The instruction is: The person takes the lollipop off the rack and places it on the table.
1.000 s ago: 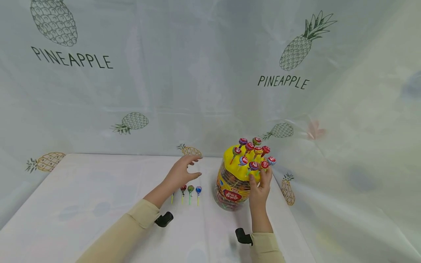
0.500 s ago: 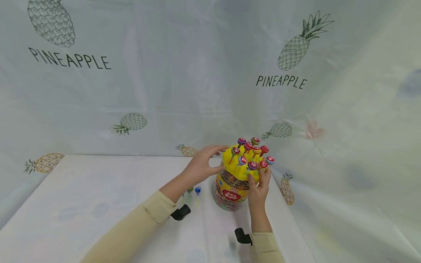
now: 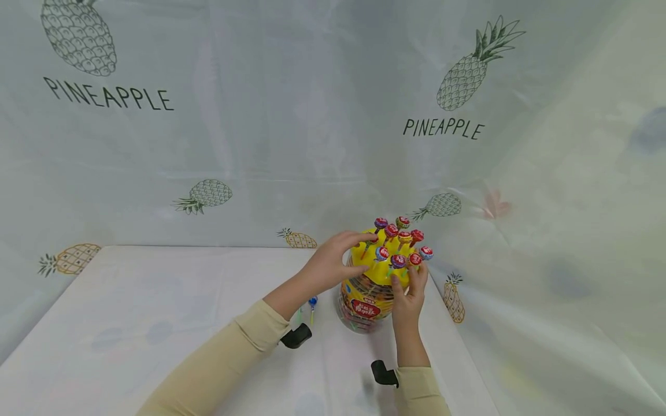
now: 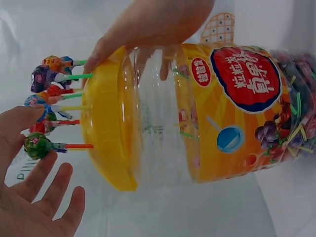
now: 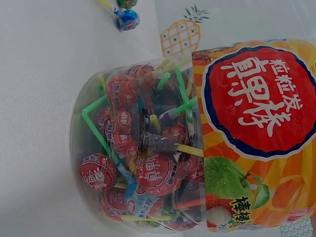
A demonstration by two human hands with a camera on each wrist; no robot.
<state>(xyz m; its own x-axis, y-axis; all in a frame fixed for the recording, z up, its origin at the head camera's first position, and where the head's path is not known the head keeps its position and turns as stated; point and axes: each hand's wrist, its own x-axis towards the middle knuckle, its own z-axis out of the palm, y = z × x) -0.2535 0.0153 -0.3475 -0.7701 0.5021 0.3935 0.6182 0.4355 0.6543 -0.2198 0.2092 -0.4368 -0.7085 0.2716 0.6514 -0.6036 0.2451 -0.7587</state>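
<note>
Facing a pale sheet (image 3: pixel 312 115), hung behind and at the right, printed with pineapples and the word PINEAPPLE. Looking down next onto a white table (image 3: pixel 130 306), then at two beige sleeves (image 3: pixel 224 364) reaching in over it from the near side. Can see, toward the table's far right, a big clear jar (image 3: pixel 366 309) wrapped in a yellow label with a red badge and white characters, packed low down with wrapped candies and coloured sticks. Find the right hand (image 3: pixel 409 303) curled round the jar's top, thumb at the front of the rim, fingers along the right. Find the left hand (image 3: pixel 329 263) across from it, thumb and fingers spread with a gap between, about a green lollipop (image 4: pixel 38 145). Cannot tell touching from mere closeness at its index fingertip. Note the jar's yellow lid (image 4: pixel 111 118), bristling with lollipops (image 3: pixel 398 262) stuck in by their sticks, heads up, wrapped in red, purple, blue, green and orange. Note a black device (image 3: pixel 384 372) at each wrist. Lastly, spot a blue lollipop (image 5: pixel 128 19) lying on the table left of the jar, just beside a green-headed one (image 5: pixel 127 3), cut off by the right wrist view's edge.
</note>
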